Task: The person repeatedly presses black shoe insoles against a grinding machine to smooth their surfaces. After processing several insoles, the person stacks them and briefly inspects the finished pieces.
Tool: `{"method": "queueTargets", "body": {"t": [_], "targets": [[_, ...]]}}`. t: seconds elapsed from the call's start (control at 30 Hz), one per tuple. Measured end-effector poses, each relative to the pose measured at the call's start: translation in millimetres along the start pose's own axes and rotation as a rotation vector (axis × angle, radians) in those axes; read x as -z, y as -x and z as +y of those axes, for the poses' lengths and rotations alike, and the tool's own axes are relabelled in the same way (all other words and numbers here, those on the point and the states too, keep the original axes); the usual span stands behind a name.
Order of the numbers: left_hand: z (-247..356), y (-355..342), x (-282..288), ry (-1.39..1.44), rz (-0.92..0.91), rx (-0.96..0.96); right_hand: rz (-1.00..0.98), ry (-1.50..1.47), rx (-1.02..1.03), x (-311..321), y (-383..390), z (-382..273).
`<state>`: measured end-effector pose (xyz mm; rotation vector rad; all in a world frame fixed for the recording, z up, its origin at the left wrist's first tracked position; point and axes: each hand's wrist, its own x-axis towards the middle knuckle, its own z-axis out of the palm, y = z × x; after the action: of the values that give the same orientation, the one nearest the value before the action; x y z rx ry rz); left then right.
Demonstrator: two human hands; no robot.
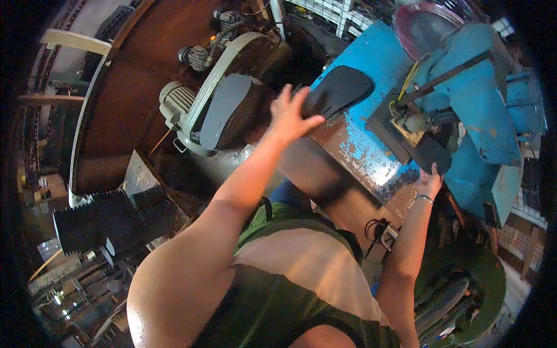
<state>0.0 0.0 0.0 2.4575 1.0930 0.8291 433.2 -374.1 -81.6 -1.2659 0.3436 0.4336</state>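
Note:
My left hand [286, 116] is stretched out with its fingers spread, holding nothing. Its fingertips are right by the near end of a dark sole-shaped piece [347, 88] on the blue machine table [371, 52]; whether they touch it I cannot tell. At the right, my right hand [430, 182] pinches the near end of another dark shoe sole [430, 153]. The rest of that sole reaches under the head [415, 123] of the blue machine [478, 98], which partly hides it. Left of my left hand, a grey sole [225, 107] lies on top of a dark pile.
A pale motor [177, 101] and a curved belt guard [217, 72] stand at the far left. Stacked black soles [116, 223] are at the lower left. A dark green round container [464, 296] with things inside sits at the lower right, and a coiled clear hose [429, 26] lies at the back.

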Motion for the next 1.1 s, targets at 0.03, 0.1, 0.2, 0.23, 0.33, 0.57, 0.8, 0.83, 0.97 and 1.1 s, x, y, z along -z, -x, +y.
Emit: {"method": "queueTargets", "body": {"t": [0.03, 0.1, 0.2, 0.23, 0.33, 0.57, 0.8, 0.83, 0.97, 1.1], "targets": [[-8, 1, -8, 0.000, 0.052, -0.028, 0.016, 0.020, 0.003, -3, 4, -5], [-68, 13, 32, 0.011, 0.144, 0.139, 0.005, 0.027, 0.025, -8, 5, -17], [-142, 44, 82, -0.450, -0.228, 0.670, -0.051, 0.029, 0.066, -7, 11, -11], [-158, 51, 87, -0.499, -0.371, 0.690, -0.080, 0.050, 0.055, -9, 9, -13], [-182, 66, 106, -0.031, -0.224, 0.503, -0.105, 0.075, -0.025, -8, 12, -16], [-51, 110, 96, 0.289, 0.025, 0.138, 0.159, 0.285, 0.030, 1, 111, -30], [153, 143, 25, 0.410, -0.648, -0.430, -0.591, 0.114, 0.009, 48, 329, 5], [172, 143, 16, 0.399, -0.758, -0.488, -0.397, 0.103, -0.023, 51, 339, 4], [213, 126, -6, 0.435, -0.832, -0.766, 0.197, -0.235, 0.166, 160, 364, -15], [223, 113, -21, 0.451, -0.874, -0.684, 0.858, -0.328, 0.490, 327, 407, -23]]}}
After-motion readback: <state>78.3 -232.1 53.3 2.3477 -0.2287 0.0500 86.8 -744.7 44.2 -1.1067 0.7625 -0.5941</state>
